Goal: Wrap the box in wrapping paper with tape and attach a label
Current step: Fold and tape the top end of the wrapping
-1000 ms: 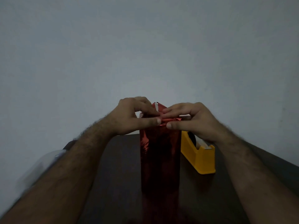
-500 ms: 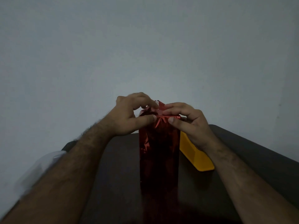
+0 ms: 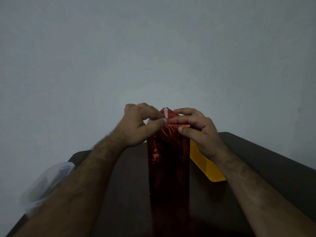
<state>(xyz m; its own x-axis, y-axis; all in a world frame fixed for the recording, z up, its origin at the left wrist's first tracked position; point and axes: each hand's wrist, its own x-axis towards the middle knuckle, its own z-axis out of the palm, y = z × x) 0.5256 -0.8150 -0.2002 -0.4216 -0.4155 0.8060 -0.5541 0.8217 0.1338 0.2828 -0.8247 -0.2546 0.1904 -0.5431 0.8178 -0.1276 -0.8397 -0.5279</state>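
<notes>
Standing upright on the dark table, the box is already sleeved in red foil wrapping paper down every side I can see. Only the top end is open work: a pointed flap sticks up there, its white underside showing. My left hand pinches the folded paper at the top edge between thumb and curled fingers, and my right hand grips the other corner likewise, thumb pressed on the front fold. So I judge the body wrapped and the top closure half folded; taping it and adding a label remain, and I see no label. Just beside the box, behind my right wrist, sits the yellow tape dispenser. Something pale and blurred lies at the table's left edge.
</notes>
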